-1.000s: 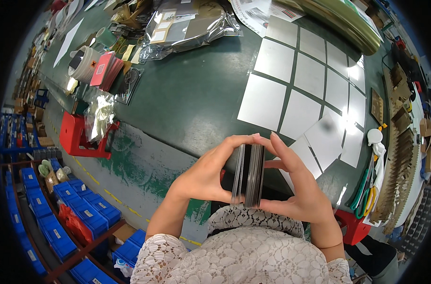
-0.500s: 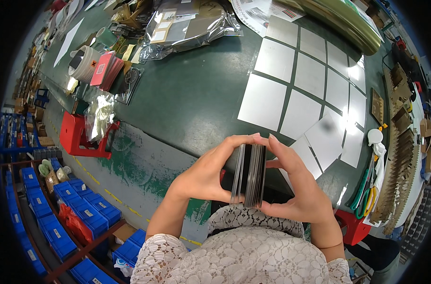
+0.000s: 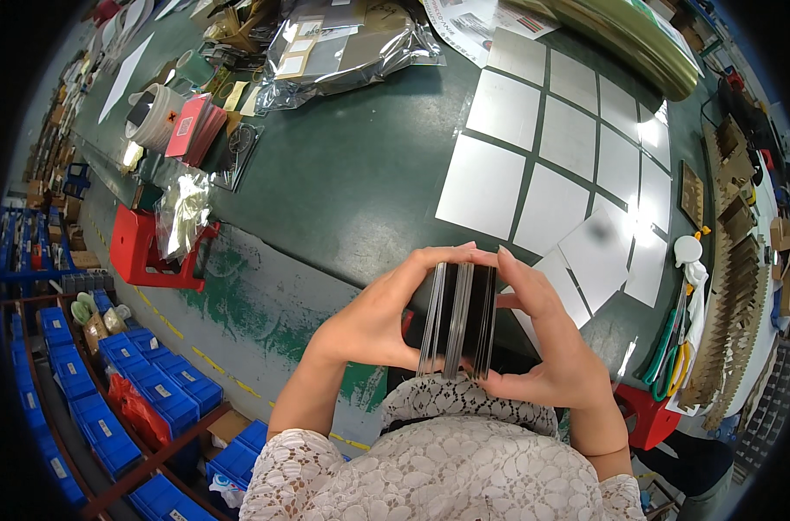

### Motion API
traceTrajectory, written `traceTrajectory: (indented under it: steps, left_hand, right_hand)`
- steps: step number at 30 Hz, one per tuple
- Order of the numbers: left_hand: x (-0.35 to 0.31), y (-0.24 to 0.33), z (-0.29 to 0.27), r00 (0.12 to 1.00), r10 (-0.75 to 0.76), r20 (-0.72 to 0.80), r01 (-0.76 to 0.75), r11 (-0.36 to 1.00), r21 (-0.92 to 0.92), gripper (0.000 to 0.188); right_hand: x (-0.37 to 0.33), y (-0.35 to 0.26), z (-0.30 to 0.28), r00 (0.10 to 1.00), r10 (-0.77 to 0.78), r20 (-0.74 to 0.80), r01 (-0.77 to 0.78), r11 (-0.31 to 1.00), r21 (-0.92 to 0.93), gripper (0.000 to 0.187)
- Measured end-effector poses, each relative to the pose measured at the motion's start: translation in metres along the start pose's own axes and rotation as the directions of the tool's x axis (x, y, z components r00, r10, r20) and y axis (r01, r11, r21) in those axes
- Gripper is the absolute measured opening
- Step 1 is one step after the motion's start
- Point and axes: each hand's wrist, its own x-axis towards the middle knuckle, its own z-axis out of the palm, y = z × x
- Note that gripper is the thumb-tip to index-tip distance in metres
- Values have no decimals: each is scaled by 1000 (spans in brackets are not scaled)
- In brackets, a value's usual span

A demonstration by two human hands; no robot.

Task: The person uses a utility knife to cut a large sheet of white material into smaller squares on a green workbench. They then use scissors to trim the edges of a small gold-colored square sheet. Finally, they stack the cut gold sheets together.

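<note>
A stack of thin, stiff sheets point(image 3: 458, 321) stands on edge between my two hands, just off the table's near edge. Its edges look metallic grey, and dark gaps part the sheets into a few groups. My left hand point(image 3: 373, 313) is curved round the left side, thumb low and fingers over the top. From the right, my right hand point(image 3: 551, 339) grips the stack in the same way, its thumb at the bottom corner. The fingertips behind the stack are partly hidden. Ahead to the right, flat silvery-white square sheets point(image 3: 573, 135) lie in rows on the green table point(image 3: 352, 165); the nearest ones overlap askew.
Far left on the table are a white cup-like holder point(image 3: 156, 117), red cards point(image 3: 191, 130) and a clear plastic bag point(image 3: 184, 208). A plastic-wrapped package point(image 3: 343, 48) and a greenish film roll point(image 3: 625, 39) lie at the back. Pliers-like handles point(image 3: 664, 347) rest at right. Blue bins point(image 3: 104, 425) stand lower left.
The stack has fanned wider: its sheets have parted into more groups with broader dark gaps. My right hand has shifted slightly to the right; my left hand stays almost in place.
</note>
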Motion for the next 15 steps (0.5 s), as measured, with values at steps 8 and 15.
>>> traceTrajectory:
  steps: [8, 15]
  left_hand:
    - [-1, -2, 0, 1000, -20, -6, 20, 1000, -7, 98]
    - [-1, -3, 0, 1000, -15, -11, 14, 1000, -19, 97]
  right_hand:
    - [0, 4, 3, 999, -33, -8, 33, 999, 8, 96]
    - [-1, 1, 1, 1000, -8, -1, 8, 1000, -8, 97]
